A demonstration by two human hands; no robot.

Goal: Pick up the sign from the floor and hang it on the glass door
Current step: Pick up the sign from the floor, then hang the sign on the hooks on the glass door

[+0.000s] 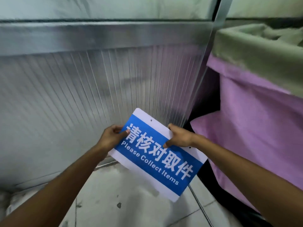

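Blue-and-white sign (157, 153) held off the floor, before the glass door (98, 89).
Left hand (111, 136) and right hand (180, 136) pinch its upper end; its long axis slants down-right, hanging holes along the door-side edge.

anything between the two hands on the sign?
Head view: only the sign face, its blue band with white lettering, spans between left hand and right hand.

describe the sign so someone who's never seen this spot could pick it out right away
Start at the ribbed glass door filling the left and centre of the view; low in front of it, the left hand and right hand hold a flat sign tilted above the floor. It alone has a blue band with white lettering reading "Please Collect Items", between white margins.
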